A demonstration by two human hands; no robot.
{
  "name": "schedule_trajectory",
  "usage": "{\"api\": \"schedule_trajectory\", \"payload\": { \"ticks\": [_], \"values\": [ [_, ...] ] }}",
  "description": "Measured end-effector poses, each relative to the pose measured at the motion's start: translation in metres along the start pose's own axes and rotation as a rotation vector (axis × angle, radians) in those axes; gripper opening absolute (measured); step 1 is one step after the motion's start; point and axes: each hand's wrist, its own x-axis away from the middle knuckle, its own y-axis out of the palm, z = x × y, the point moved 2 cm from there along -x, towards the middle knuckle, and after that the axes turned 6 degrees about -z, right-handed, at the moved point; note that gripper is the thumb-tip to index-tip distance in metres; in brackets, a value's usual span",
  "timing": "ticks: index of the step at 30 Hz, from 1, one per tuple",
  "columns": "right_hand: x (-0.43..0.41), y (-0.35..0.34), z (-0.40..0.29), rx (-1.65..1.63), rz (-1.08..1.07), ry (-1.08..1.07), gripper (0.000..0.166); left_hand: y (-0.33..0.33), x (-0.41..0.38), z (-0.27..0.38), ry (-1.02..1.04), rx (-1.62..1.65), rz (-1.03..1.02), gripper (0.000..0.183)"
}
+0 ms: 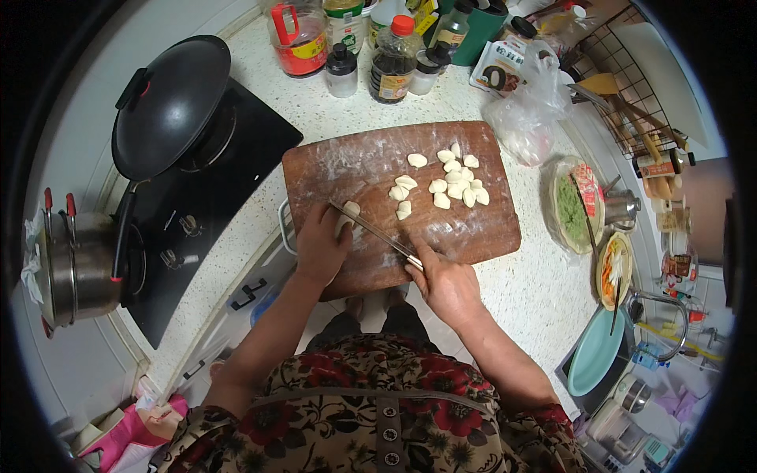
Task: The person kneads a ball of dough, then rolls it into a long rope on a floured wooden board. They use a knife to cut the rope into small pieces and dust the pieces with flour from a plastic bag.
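Observation:
A floured wooden cutting board (355,148) lies before me on the counter. My right hand (446,284) grips the handle of a kitchen knife (378,235), whose blade points left across the board. My left hand (322,245) rests on dough at the board's left part; a pale dough end (352,209) shows just beyond the blade, and the rest is mostly hidden by the hand. Several small dough pieces (455,183) are clustered on the board's right half. A few more dough pieces (402,188) lie nearer the middle, and a single piece (417,160) sits above them.
A gas hob (236,136) with a lidded black wok (171,106) and a steel pot (83,266) is left. Bottles (393,65) stand behind the board. At right are a plastic bag (526,118), a bowl of green filling (571,207), a vegetable plate (614,272) and a teal basin (597,355).

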Motion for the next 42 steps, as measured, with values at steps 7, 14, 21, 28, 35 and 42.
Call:
{"api": "schedule_trajectory", "payload": {
  "ticks": [7,14,21,28,35,42],
  "values": [
    [-0.01,0.002,0.001,0.004,-0.013,-0.034,0.049,0.002,0.001,-0.006,0.008,-0.024,0.037,0.034],
    [-0.024,0.002,-0.006,0.038,-0.185,0.017,0.043,0.004,0.004,-0.009,-0.001,-0.039,0.053,0.03],
    [-0.051,0.029,-0.005,0.021,-0.032,-0.027,0.046,0.005,0.009,-0.009,0.007,0.039,0.079,0.024],
    [-0.025,0.005,-0.02,-0.034,0.119,-0.069,0.047,0.007,0.022,-0.009,-0.146,0.2,0.01,0.02],
    [0.004,-0.003,-0.017,0.04,-0.029,0.013,0.05,0.012,0.021,0.005,0.053,0.089,-0.013,0.035],
    [0.009,-0.003,-0.01,0.062,-0.02,0.018,0.044,0.015,0.021,0.012,0.078,0.07,-0.009,0.029]
  ]
}}
